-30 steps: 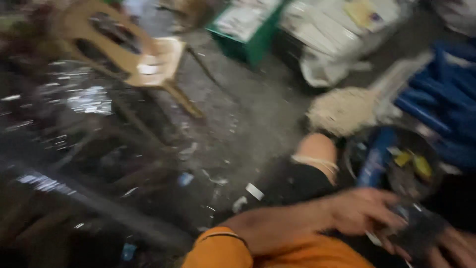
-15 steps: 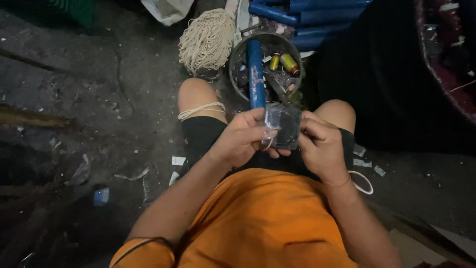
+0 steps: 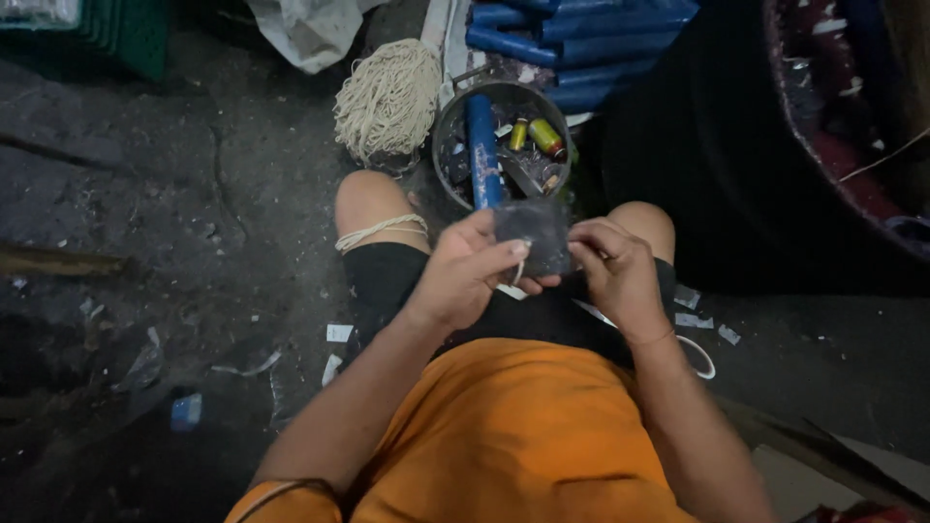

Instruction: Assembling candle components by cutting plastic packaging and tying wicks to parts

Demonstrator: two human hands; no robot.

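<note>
I sit on the floor in an orange shirt and black shorts, knees raised. Both hands hold a small dark, flat piece (image 3: pixel 531 238) above my lap. My left hand (image 3: pixel 472 274) grips its left edge, thumb on top. My right hand (image 3: pixel 610 266) pinches its right edge. What the piece is made of I cannot tell. Just beyond it stands a round metal bucket (image 3: pixel 448 136) holding a blue roll (image 3: pixel 481 145), small yellow and green spools (image 3: pixel 535 136) and other odds and ends.
A bundle of cream string (image 3: pixel 387 97) lies left of the bucket. Blue rolls (image 3: pixel 572 39) are stacked behind it. A white sack (image 3: pixel 305 29) and a green crate (image 3: pixel 116 34) sit at the back left. Paper scraps litter the dark concrete floor (image 3: pixel 194 242). A dark basket (image 3: pixel 852 145) stands right.
The view swung from the littered floor at the left to my lap. My hands came together on the dark piece and have held it steady for the last half second.
</note>
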